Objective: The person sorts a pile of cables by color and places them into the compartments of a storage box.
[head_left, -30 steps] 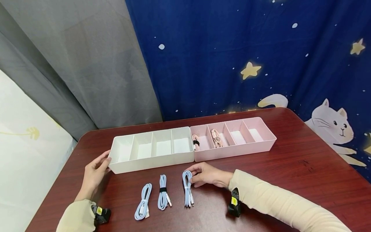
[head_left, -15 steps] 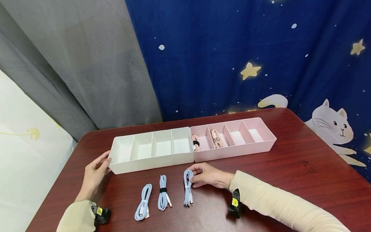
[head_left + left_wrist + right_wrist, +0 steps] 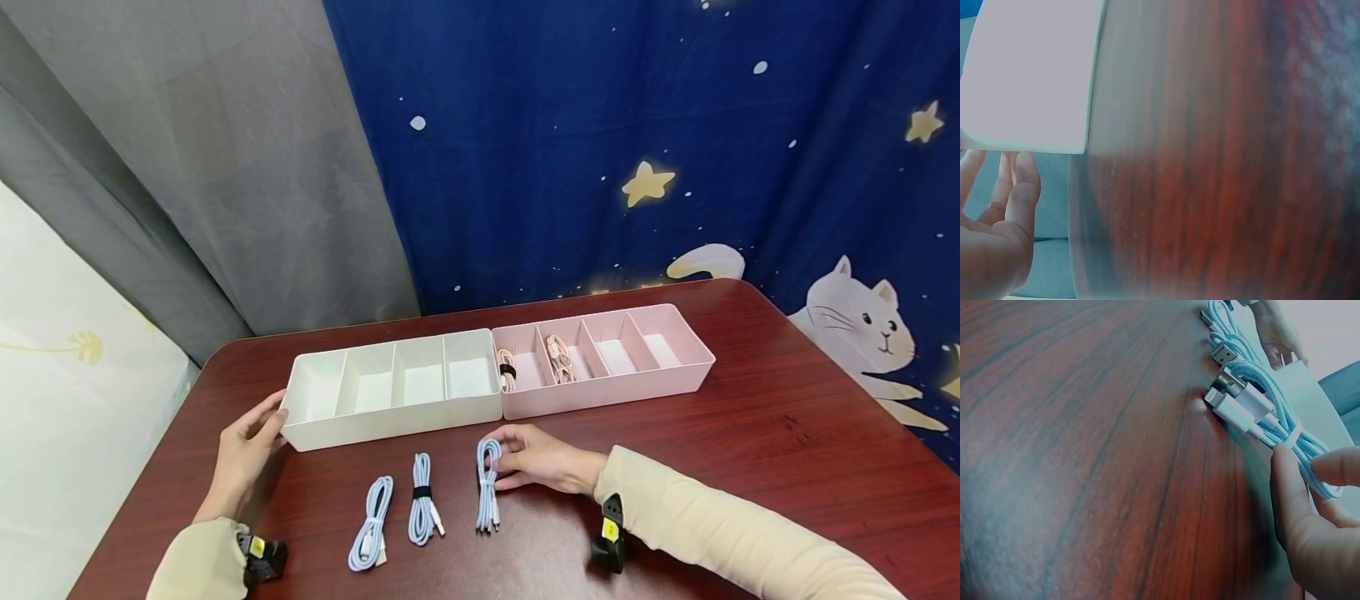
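My right hand [image 3: 543, 458] pinches the upper part of a coiled light-blue charging cable [image 3: 487, 500], thumb and fingers on either side of the coil. In the right wrist view this cable [image 3: 1279, 409] has a white tie round it and metal plugs at its far end. At the left end of a white compartment box [image 3: 397, 421], my left hand [image 3: 243, 446] rests its fingertips against the end wall. The left wrist view has those fingers [image 3: 1021, 194] fairly straight, touching the box edge. Two more blue cables lie on the table, one with a black strap [image 3: 422, 492], one tied white [image 3: 371, 521].
A pink compartment box [image 3: 615, 396] stands end to end with the white one. Its two left compartments each hold a bundled pink cable [image 3: 560, 358]. Behind the dark red table [image 3: 780, 433] hang grey and blue curtains [image 3: 570, 150].
The blue cable at my right hand has shifted very slightly right, its plug ends a little higher in view. The left hand and both boxes look unmoved.
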The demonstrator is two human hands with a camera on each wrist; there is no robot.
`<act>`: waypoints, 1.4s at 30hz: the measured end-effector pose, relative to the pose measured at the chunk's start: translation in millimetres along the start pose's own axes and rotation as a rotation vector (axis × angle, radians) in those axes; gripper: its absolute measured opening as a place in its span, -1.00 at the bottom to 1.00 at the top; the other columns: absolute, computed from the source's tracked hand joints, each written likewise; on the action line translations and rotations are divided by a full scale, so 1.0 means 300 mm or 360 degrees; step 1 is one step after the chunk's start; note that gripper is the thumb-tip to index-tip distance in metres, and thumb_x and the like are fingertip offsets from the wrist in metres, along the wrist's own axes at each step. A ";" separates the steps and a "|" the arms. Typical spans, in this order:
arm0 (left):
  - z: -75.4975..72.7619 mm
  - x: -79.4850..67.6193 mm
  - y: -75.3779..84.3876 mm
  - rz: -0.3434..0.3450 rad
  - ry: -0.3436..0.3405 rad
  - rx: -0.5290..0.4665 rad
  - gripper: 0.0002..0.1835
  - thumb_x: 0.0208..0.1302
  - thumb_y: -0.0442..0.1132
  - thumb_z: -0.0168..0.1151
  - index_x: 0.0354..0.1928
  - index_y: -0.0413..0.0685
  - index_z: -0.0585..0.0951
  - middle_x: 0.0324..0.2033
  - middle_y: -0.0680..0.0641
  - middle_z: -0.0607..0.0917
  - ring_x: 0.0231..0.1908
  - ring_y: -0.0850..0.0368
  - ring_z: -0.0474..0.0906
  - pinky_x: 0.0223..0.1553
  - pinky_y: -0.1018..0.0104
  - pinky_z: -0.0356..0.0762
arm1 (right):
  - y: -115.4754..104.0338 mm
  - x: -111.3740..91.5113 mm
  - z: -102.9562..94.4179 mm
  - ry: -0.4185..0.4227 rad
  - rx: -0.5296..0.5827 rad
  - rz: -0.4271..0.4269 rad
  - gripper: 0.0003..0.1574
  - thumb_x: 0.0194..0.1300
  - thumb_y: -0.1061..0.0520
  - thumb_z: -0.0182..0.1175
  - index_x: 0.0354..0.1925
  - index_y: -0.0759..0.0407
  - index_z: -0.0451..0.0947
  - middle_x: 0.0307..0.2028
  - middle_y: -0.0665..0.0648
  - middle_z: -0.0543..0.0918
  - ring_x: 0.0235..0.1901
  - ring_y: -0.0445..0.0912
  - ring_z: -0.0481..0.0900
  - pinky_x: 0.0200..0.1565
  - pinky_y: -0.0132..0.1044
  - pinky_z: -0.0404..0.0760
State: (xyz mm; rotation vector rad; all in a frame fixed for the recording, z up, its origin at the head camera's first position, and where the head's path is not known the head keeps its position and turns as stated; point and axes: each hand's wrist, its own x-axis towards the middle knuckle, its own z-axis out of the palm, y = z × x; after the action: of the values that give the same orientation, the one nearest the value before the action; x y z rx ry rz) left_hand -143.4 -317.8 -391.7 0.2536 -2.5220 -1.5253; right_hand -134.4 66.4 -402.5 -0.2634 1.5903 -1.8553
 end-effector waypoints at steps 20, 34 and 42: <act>-0.003 -0.008 -0.009 -0.0015 0.0013 -0.0008 -0.48 0.26 -0.01 0.01 0.22 -0.05 0.34 -0.39 0.27 0.49 -0.39 0.49 0.47 -0.37 0.55 0.50 | -0.028 -0.015 -0.004 -0.0005 0.0053 -0.0031 -0.58 0.17 0.46 -0.02 0.03 0.52 0.22 -0.31 0.21 0.46 -0.35 -0.07 0.52 -0.16 -0.10 0.53; -0.003 0.002 -0.001 -0.0013 -0.0018 -0.0027 -0.47 0.25 0.00 0.02 0.22 -0.05 0.34 -0.39 0.25 0.49 -0.37 0.48 0.46 -0.37 0.56 0.49 | -0.080 -0.027 -0.009 -0.0015 0.0010 -0.0041 -0.59 0.19 0.43 0.00 0.03 0.51 0.23 -0.28 0.25 0.46 -0.32 -0.07 0.53 -0.13 -0.06 0.51; -0.003 0.004 -0.001 -0.0011 -0.0017 -0.0025 -0.47 0.25 -0.01 0.02 0.22 -0.08 0.34 -0.39 0.26 0.50 -0.38 0.48 0.46 -0.37 0.57 0.49 | -0.114 -0.026 0.000 -0.0018 -0.0018 -0.0055 -0.62 0.19 0.43 0.00 0.00 0.50 0.25 -0.31 0.21 0.47 -0.34 -0.08 0.54 -0.15 -0.09 0.52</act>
State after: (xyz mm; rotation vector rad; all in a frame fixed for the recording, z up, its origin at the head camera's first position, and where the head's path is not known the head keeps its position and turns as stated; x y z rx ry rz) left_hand -144.2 -319.1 -391.6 0.2532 -2.5188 -1.5525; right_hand -140.5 72.2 -368.4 -0.3079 1.5984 -1.8678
